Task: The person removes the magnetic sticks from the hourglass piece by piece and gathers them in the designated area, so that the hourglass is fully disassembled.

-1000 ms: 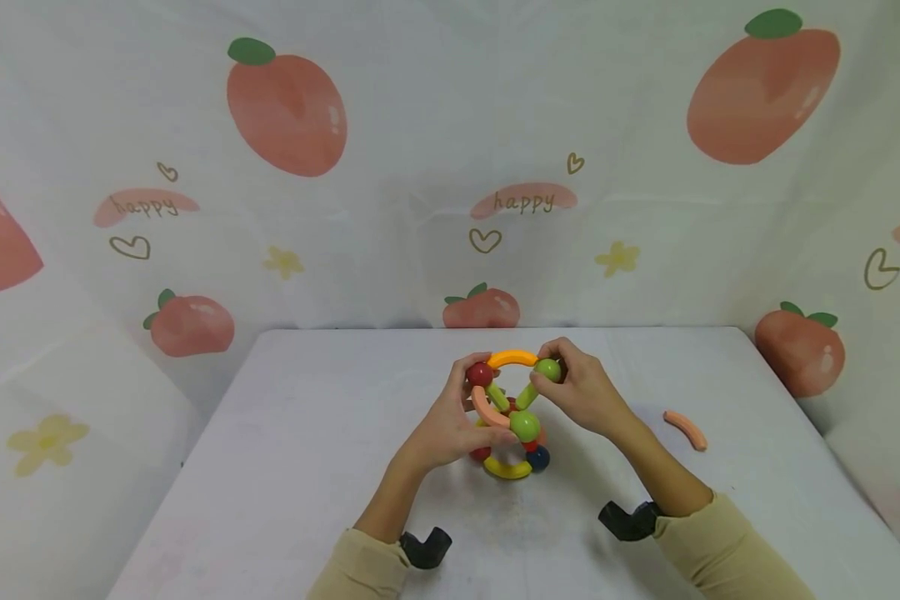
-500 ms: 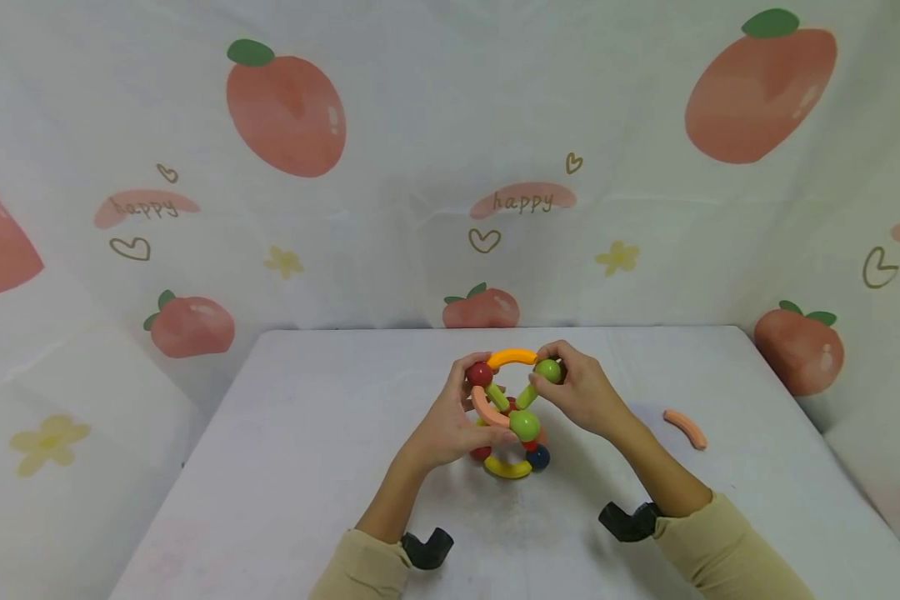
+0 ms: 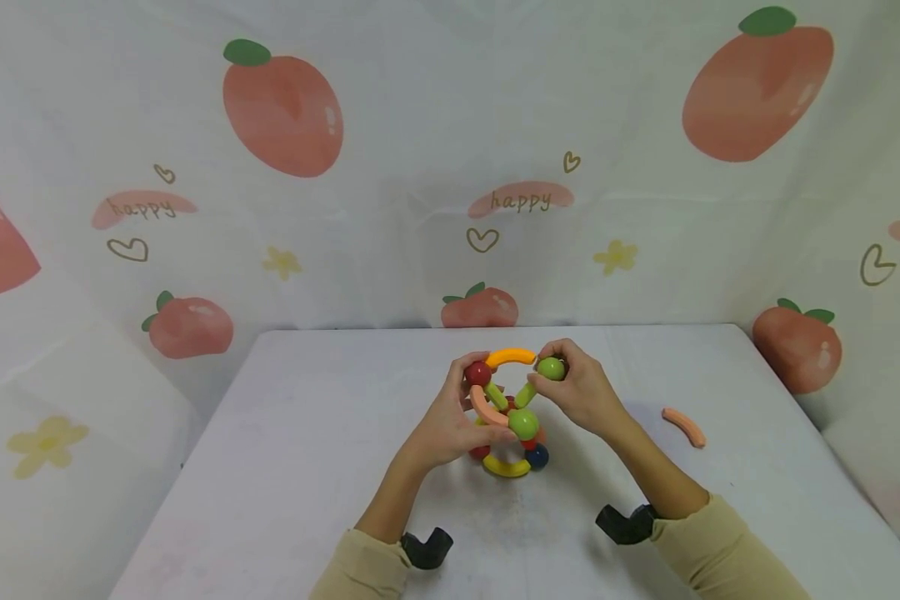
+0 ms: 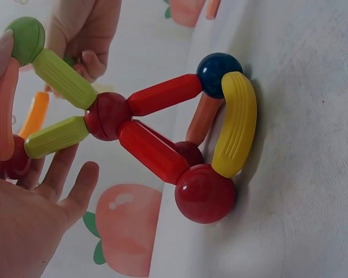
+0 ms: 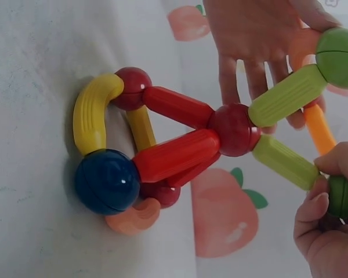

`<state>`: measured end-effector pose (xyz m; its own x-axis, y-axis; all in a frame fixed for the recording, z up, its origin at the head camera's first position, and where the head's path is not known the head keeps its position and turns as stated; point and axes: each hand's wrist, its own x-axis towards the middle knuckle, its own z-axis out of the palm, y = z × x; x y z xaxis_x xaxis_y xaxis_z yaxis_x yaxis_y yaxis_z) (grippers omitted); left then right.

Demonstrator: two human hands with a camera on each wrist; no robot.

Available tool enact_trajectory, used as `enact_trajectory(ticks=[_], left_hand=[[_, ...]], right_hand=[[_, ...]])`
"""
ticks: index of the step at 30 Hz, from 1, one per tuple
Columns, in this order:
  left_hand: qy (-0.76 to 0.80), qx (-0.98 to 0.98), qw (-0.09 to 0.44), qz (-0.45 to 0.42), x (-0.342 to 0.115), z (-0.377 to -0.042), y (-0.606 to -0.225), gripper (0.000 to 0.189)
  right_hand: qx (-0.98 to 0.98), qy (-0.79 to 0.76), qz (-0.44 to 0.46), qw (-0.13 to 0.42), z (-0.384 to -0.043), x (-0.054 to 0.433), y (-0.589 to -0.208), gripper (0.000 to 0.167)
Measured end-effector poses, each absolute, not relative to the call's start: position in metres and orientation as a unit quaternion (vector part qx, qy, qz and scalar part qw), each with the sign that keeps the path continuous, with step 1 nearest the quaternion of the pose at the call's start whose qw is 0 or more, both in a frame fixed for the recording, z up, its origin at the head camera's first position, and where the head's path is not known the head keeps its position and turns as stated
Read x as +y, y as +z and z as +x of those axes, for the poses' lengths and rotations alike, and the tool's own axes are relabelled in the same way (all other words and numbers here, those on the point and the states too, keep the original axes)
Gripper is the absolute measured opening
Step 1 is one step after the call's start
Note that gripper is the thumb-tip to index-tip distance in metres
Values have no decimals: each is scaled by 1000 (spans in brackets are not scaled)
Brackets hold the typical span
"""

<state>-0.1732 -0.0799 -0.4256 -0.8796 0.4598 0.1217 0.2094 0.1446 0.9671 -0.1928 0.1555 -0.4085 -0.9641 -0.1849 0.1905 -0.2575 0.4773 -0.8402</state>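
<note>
One ball-and-stick frame stands on the counter, head view: left grip holds it by red ball and near green ball, right grip pinches far green ball, open room left, loose peach stick right. Left wrist: looks light, stiff, slick; take by the balls, joints may pop. Right wrist: blue ball rests on counter, back edge behind

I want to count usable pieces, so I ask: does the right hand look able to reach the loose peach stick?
Probably yes: only tabletop shows between the right hand and the loose peach stick, but the hand must first release the green ball it pinches.
</note>
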Motion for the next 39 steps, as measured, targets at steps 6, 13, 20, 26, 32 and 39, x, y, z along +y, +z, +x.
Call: enact_trajectory(ticks=[6,13,20,26,32,39], left_hand=[[615,750,104,220,-80,-173,-425,95],[608,760,104,203,-81,-173,-424,94],[610,759,105,201,-82,-172,-424,94],[610,754,109,219,-78,-172,-423,94],[613,750,112,222,-77,-173,-423,95],[612,749,124,221,-83,-178,-425,95]], right_hand=[[-857,498,123,51,-192,171,-404,34],[-889,451,82,11,-222,198,-417,45],[-920,390,41,-21,-275,209,-469,51],[-927,373,23,0,-292,216,-491,48],[-928,370,37,-8,-293,221,-488,57],[-930,355,78,51,-263,213,-441,57]])
